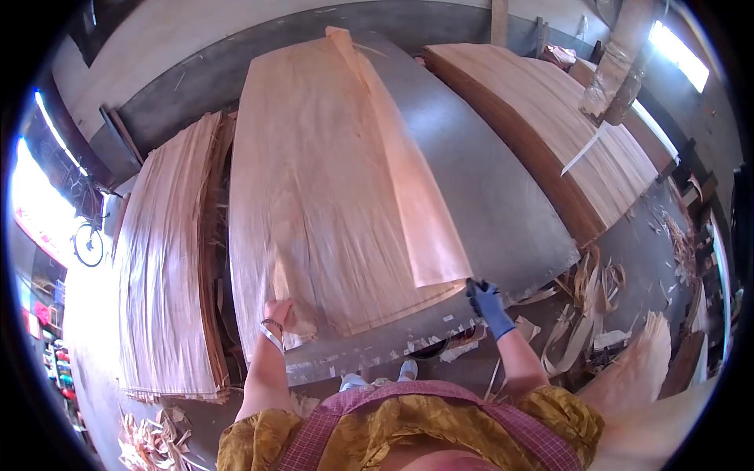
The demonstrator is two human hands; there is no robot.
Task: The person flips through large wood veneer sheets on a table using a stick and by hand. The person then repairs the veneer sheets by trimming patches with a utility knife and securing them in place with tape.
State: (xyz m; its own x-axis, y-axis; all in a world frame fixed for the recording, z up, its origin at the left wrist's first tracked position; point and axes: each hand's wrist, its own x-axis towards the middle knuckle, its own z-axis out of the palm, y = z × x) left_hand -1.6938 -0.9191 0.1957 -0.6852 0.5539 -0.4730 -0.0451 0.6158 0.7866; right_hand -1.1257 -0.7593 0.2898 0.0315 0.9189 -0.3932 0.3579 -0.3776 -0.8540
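A wide, thin wood veneer sheet (322, 173) lies over the metal-topped table in front of me. Its right side is folded back in a long flap (420, 212). At the near corner of that flap, my right hand (487, 302), in a blue-grey glove with dark fingertips, is closed on the veneer edge. My left hand (279, 315), bare with a bracelet and a white band at the wrist, is closed at the sheet's near left part. A narrow, paler veneer strip (280, 275) runs up from its fingers; their tips are partly hidden.
Tall veneer stacks stand at the left (169, 259) and right (542, 118). The grey metal tabletop (487, 188) shows beside the flap. Curled veneer scraps (585, 306) litter the floor at right, with more scraps (153, 439) at lower left. A bicycle (88, 242) stands far left.
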